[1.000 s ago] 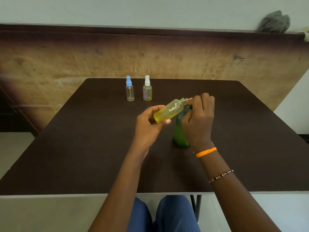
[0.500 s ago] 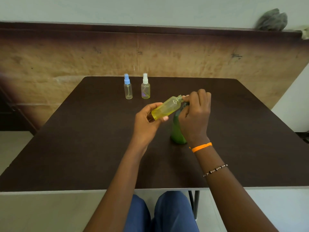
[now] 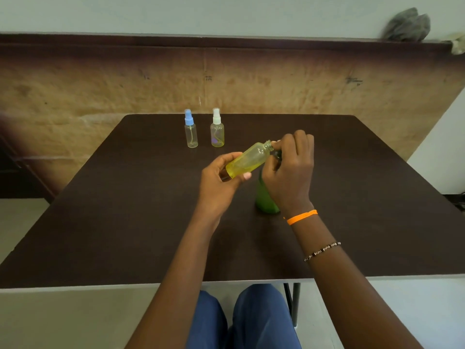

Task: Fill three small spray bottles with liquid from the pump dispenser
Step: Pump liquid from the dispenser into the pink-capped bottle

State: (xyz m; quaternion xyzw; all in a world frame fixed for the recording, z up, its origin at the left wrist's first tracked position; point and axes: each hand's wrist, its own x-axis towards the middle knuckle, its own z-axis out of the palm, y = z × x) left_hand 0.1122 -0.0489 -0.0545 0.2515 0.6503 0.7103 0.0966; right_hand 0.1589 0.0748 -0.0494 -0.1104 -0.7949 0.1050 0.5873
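At the centre of the frame, a person seated at a dark brown table (image 3: 125, 222) held a small yellow spray bottle (image 3: 247, 159), uncapped and tilted, its open neck pointing toward the upper right. The left hand (image 3: 219, 182) gripped the bottle's base, fingers and thumb curled round it. The right hand (image 3: 289, 170) sat just right of the neck, fingers curled over the top of a green pump dispenser (image 3: 265, 197) that stood on the table beneath it; the pump head was hidden under that hand, and what the fingers held could not be told for certain. An orange wristband (image 3: 302, 217) and a beaded bracelet (image 3: 322, 251) circled the right forearm. Toward the upper middle of the frame, two more spray bottles stood upright side by side, apart from each other: a blue-capped bottle (image 3: 190, 129) on the left and a white-capped bottle (image 3: 217, 129) on the right.
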